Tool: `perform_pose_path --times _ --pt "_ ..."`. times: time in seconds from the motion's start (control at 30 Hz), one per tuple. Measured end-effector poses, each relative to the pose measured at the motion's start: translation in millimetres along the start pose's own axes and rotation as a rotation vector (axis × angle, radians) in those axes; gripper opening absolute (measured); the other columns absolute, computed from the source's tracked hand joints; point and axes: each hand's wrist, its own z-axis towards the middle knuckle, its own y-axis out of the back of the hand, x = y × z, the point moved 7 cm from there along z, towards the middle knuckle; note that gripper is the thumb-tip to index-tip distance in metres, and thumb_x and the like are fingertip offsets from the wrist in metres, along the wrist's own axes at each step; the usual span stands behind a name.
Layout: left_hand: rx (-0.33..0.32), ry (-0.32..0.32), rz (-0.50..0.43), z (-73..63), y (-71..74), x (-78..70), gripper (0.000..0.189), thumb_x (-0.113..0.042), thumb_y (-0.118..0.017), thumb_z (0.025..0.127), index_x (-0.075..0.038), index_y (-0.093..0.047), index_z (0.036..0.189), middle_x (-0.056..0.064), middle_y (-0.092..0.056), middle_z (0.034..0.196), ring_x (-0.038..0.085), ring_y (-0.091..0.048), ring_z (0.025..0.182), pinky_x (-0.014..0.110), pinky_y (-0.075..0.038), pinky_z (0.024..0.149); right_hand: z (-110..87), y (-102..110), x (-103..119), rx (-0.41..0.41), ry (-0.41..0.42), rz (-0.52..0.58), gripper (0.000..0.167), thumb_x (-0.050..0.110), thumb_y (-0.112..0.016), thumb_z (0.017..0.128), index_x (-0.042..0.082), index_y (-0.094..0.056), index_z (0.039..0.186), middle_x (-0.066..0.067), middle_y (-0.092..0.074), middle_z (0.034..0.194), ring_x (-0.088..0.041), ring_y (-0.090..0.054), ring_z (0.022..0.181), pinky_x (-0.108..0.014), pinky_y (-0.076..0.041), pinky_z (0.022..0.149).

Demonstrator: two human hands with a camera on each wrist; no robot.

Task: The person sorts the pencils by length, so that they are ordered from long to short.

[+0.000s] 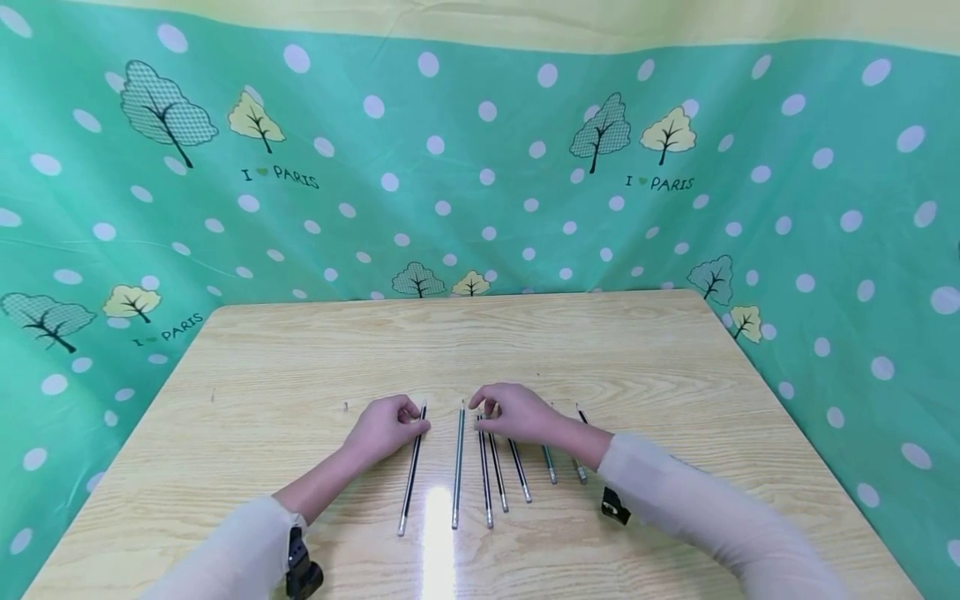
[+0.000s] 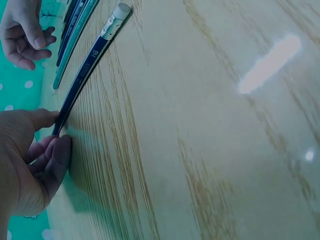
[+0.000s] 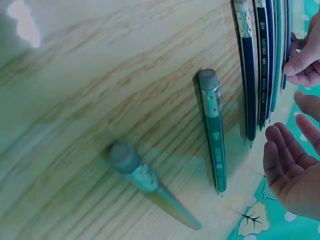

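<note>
A dark pencil [image 1: 411, 479] with a white eraser lies leftmost on the table, its eraser end toward me. My left hand [image 1: 386, 429] pinches it near the tip between thumb and fingers, as the left wrist view also shows with the pencil [image 2: 90, 62]. To its right is a green pencil [image 1: 458, 467]. Over the upper ends of several dark pencils [image 1: 484, 475] is my right hand [image 1: 517, 414]. Its fingers are apart and loosely bent, holding nothing in the right wrist view, where the hand [image 3: 292, 172] is beside the pencil tips.
Further right, partly behind my right forearm, lie another green pencil [image 1: 550, 467] and a slanted pencil [image 3: 180, 212] with a grey eraser. The wooden table [image 1: 300, 358] reaches back to a green dotted curtain [image 1: 480, 150]. Light glares off the table's front.
</note>
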Motion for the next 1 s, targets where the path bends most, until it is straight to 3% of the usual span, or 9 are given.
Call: perform_pose_path --times 0.3,0.63,1.0 --pt "0.034 0.049 -0.086 -1.4 -2.5 3.6 0.022 -0.021 -0.071 0.08 -0.005 -0.063 0.092 0.002 -0.057 0.071 0.013 -0.054 0.047 0.023 -0.045 0.049 3.3 -3.8 2.3 -0.006 0.006 0.005 0.03 0.027 -0.069 0.084 0.015 -0.064 0.111 0.005 -0.06 0.084 -0.007 -0.054 0.07 -0.021 -0.047 0.061" --pt "0.042 0.094 -0.165 -0.7 -4.1 6.3 0.018 -0.015 -0.068 0.082 -0.003 -0.061 0.093 0.003 -0.058 0.071 0.013 -0.056 0.045 0.024 -0.05 0.044 9.2 -11.1 -0.8 -0.039 -0.015 0.039 0.026 0.028 -0.07 0.083 0.012 -0.066 0.104 0.006 -0.057 0.073 -0.007 -0.049 0.06 -0.019 -0.043 0.053" --pt "0.047 0.112 -0.183 -0.6 -2.9 5.6 0.018 -0.015 -0.067 0.082 -0.003 -0.061 0.093 0.004 -0.059 0.071 0.013 -0.056 0.046 0.023 -0.051 0.044 9.0 -13.2 1.8 -0.075 -0.07 0.045 0.03 0.032 -0.071 0.082 0.009 -0.067 0.102 0.005 -0.055 0.068 -0.007 -0.047 0.057 -0.019 -0.04 0.05"
